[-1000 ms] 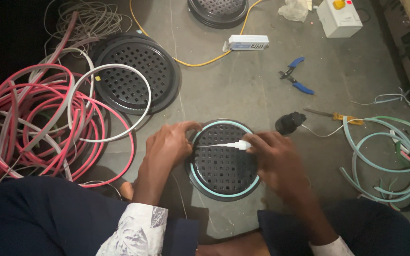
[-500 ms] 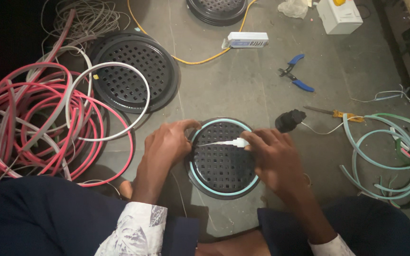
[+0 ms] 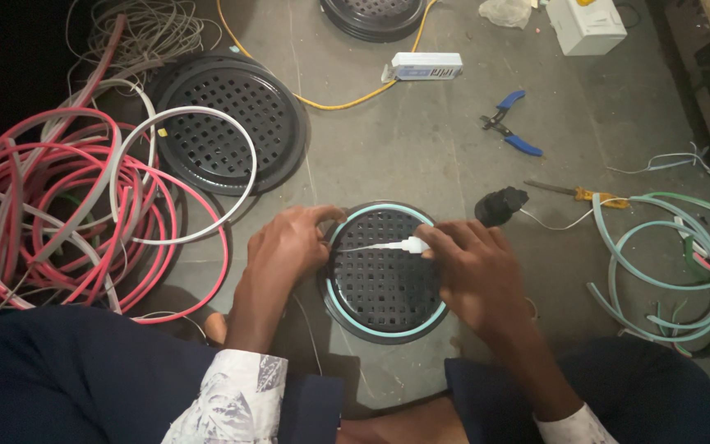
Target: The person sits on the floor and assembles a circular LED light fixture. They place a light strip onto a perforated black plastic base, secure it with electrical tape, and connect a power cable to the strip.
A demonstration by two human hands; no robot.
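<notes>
1. Small round black perforated metal grille with a pale teal strip in its rim (image 3: 384, 316) lies on the grey stone floor (image 3: 421, 156), centre, between the knees.
2. Left hand (image 3: 285, 247) on its left rim; right hand (image 3: 474, 275) over its right side, holding a small white glue tube (image 3: 396, 244) across the top.
3. Larger round black perforated grille (image 3: 223, 123) behind-left, white strip loop (image 3: 186, 177) lying on it.
4. Tangle of pink and white cable (image 3: 51, 205) far left.
5. Blue-handled pliers (image 3: 513, 123) behind-right; coil of pale teal strip (image 3: 667, 263) far right.
</notes>
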